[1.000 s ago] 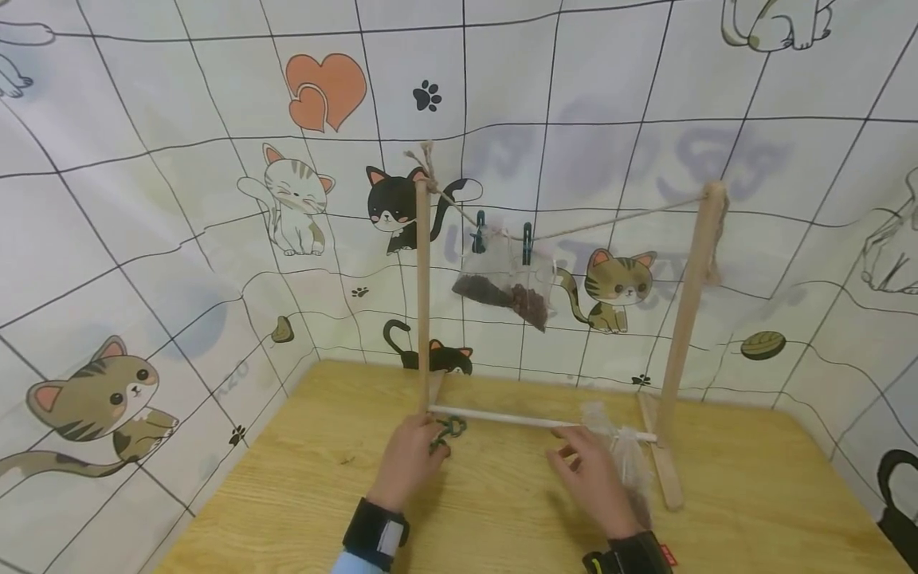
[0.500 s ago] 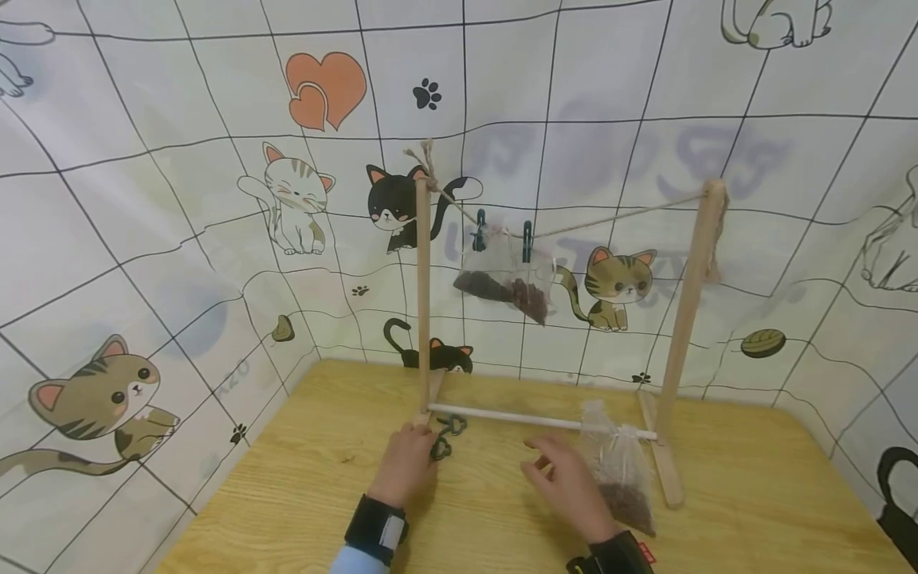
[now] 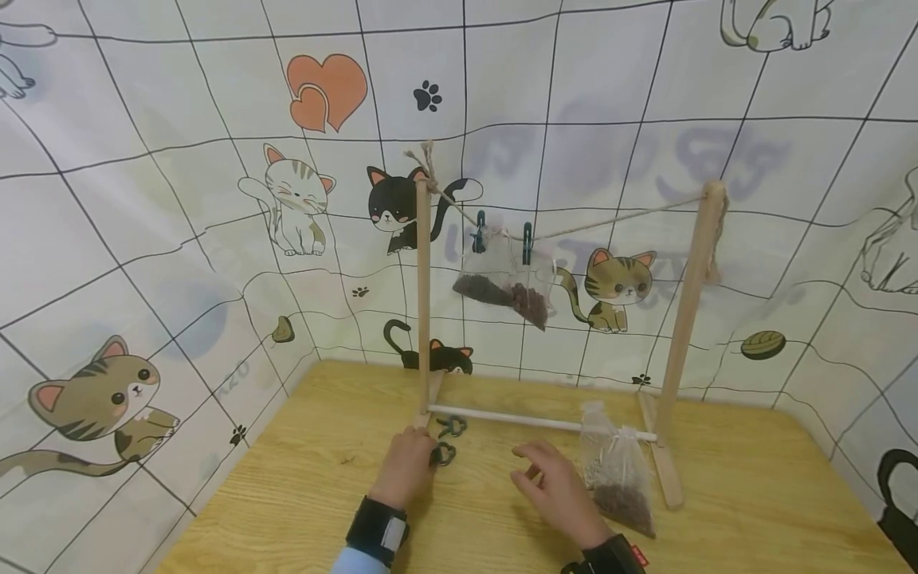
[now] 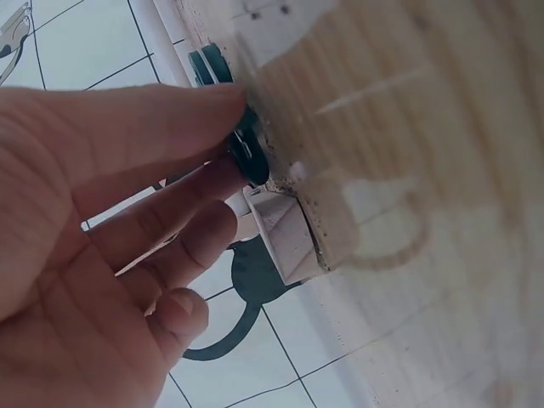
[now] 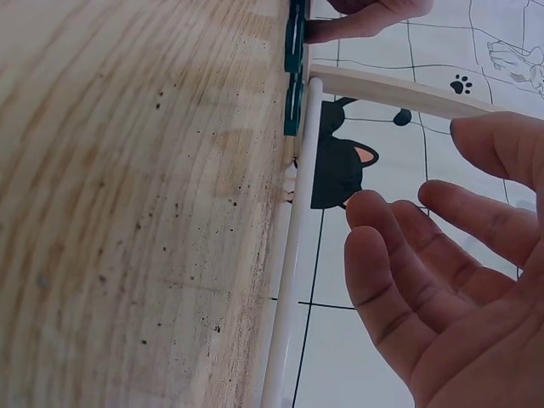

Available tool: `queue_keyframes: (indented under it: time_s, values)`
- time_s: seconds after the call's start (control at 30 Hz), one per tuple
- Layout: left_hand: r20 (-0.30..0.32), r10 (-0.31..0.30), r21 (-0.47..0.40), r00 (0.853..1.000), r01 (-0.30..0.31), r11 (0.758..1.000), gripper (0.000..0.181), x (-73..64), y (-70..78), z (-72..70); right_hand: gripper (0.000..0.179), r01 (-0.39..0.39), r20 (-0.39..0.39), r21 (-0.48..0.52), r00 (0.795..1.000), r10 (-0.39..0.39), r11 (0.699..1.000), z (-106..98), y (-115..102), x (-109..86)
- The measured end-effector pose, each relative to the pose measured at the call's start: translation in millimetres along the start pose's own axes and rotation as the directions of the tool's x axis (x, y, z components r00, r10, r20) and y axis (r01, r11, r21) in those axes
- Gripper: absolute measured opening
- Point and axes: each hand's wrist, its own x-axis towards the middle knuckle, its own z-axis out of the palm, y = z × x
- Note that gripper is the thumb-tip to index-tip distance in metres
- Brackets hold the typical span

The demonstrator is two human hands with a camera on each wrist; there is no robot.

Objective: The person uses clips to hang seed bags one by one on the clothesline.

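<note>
My left hand (image 3: 406, 469) is low over the table, left of centre, pinching a dark green clothespin (image 3: 444, 454) between thumb and fingers. The left wrist view shows the thumb on this clothespin (image 4: 248, 157). A second clothespin (image 3: 452, 426) lies just behind it. To the right, my right hand (image 3: 555, 488) hovers with loosely bent fingers and holds nothing. Beside it, a clear plastic bag (image 3: 622, 504) with brown contents leans against the white rod (image 3: 512, 416). Two more bags (image 3: 484, 288) of dark and reddish-brown contents hang from a string by green clothespins (image 3: 527, 243).
A wooden post (image 3: 423, 295) stands left and another post (image 3: 692, 311) right, with the sagging string (image 3: 617, 219) tied between their tops. Flat wooden feet (image 3: 667, 474) support the frame on the wooden table (image 3: 308, 494). A cat-printed sheet (image 3: 215, 199) hangs behind.
My right hand has moved left, away from the bag, uncovering it. My left hand has drawn one clothespin slightly nearer, apart from the other.
</note>
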Motion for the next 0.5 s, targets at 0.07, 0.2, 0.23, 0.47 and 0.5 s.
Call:
queue_keyframes:
  time_s: [0.07,0.2,0.23,0.47,0.5]
  values:
    - [0.005,-0.001,-0.010,1.000,0.001,1.000,0.012,0.4,0.6,0.6,0.028,0.000,0.006,0.001,1.000,0.000,1.000,-0.3,0.2,0.2]
    - [0.000,-0.001,-0.024,1.000,0.001,1.000,0.012,0.9,1.1,3.4,0.028,-0.007,0.014,0.002,1.000,0.007,1.000,-0.8,0.5,0.3]
    - [-0.001,-0.001,-0.023,1.000,0.001,1.000,0.012,0.9,1.3,3.6,0.028,-0.011,0.016,0.001,1.000,0.011,1.000,-0.8,0.5,0.3]
    - [0.005,-0.013,-0.047,1.000,0.013,0.999,0.016,0.0,3.7,0.4,0.028,0.002,-0.001,-0.004,1.000,-0.002,1.000,-0.6,2.1,0.2]
    - [0.011,-0.019,-0.065,1.000,0.019,0.998,0.017,0.0,3.9,-0.2,0.028,0.001,0.000,-0.004,1.000,-0.001,1.000,-0.8,2.2,0.2]
